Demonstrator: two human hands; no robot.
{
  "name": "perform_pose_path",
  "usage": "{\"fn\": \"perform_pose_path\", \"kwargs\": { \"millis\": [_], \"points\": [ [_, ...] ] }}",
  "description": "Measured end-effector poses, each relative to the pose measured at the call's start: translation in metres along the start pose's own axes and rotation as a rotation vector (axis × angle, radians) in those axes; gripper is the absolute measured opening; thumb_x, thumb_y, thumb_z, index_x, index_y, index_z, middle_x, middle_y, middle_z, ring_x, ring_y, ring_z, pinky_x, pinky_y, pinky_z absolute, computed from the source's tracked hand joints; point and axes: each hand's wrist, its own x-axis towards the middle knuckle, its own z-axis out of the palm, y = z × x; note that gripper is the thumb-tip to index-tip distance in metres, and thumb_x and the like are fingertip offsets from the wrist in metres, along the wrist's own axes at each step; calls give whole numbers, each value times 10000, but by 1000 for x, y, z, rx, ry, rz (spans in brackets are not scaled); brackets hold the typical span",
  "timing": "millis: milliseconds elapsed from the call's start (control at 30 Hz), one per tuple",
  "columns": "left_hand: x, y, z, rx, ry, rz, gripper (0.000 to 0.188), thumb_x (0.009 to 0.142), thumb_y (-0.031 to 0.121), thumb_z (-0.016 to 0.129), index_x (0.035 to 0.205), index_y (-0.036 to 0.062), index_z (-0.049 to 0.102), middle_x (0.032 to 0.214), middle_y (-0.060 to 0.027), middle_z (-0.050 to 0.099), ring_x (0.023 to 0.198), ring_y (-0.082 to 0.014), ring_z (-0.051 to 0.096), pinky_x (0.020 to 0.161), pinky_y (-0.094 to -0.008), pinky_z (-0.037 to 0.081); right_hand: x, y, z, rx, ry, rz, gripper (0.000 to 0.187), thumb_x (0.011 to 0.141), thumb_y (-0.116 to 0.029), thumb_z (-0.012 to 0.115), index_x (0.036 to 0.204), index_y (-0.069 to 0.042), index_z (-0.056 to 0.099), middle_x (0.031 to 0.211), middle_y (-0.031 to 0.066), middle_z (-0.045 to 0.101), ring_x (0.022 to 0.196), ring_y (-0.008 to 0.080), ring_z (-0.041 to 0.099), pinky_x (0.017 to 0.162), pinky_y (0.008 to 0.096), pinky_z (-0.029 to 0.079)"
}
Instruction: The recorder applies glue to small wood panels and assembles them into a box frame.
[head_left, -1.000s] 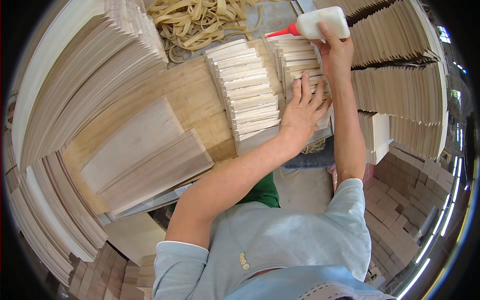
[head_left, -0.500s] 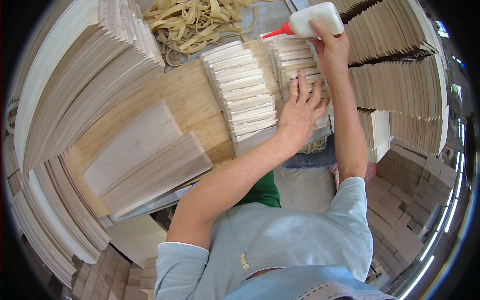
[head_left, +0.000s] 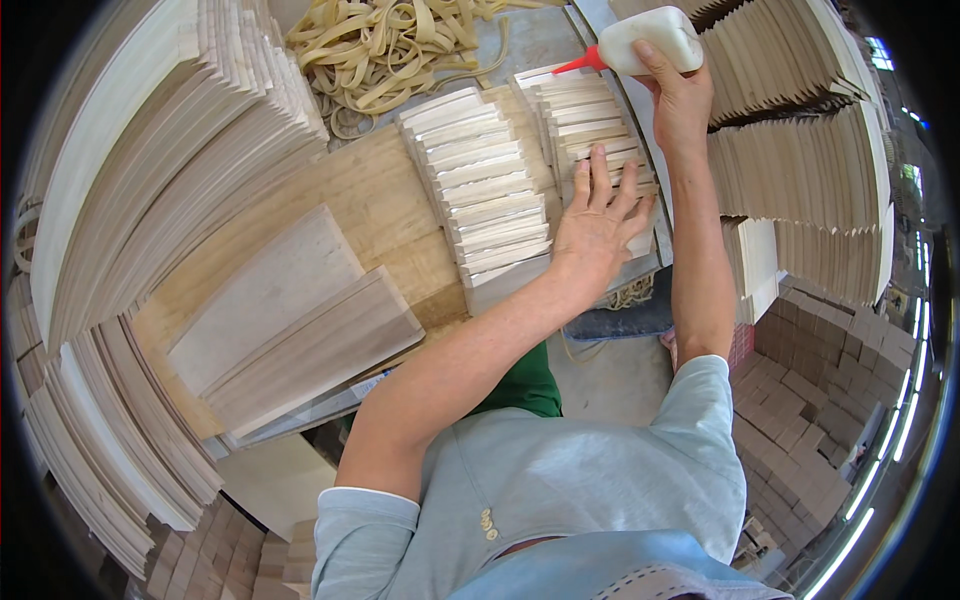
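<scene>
My right hand (head_left: 682, 105) grips a white squeeze glue bottle (head_left: 650, 42), tilted so its red nozzle points left. The nozzle's tip is at the far end of the right row of overlapped thin wooden boards (head_left: 578, 110). Fingers spread, my left hand (head_left: 600, 220) lies flat on the near part of that same row. Beside it on the left, a second row of overlapped boards (head_left: 485, 185) shows white glue along its edges. Both rows rest on a wooden work board (head_left: 385, 190).
Two flat wooden panels (head_left: 300, 320) lie at the left. Tall stacks of curved boards (head_left: 180, 150) stand along the left side, with more board stacks (head_left: 800, 180) at the right. A heap of tan elastic bands (head_left: 390, 45) sits at the back. Wooden blocks (head_left: 800, 400) are piled lower right.
The glue bottle has moved slightly right in my right hand, its nozzle tip shifting right along the far end of the row. My left hand stays nearly where it was.
</scene>
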Motion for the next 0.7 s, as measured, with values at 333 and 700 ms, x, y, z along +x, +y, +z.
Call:
{"fn": "perform_pose_path", "kwargs": {
  "millis": [333,700],
  "points": [
    [1,0,-1,-18,-15,2,754,820,516,621,1476,259,352,1567,-148,193,1405,-533,82,1141,-614,101,-19,-26,5,-325,134,-211,428,803,-95,764,1155,10,545,1087,100,618,1006,217,628,807,341,569],
    [1,-1,-3,0,-50,1,749,821,531,619,1473,273,355,1565,-137,213,1410,-520,93,1139,-614,109,-64,-31,1,212,111,51,413,836,-76,727,1186,15,528,1118,116,602,1013,218,625,851,387,571]
  ]
}}
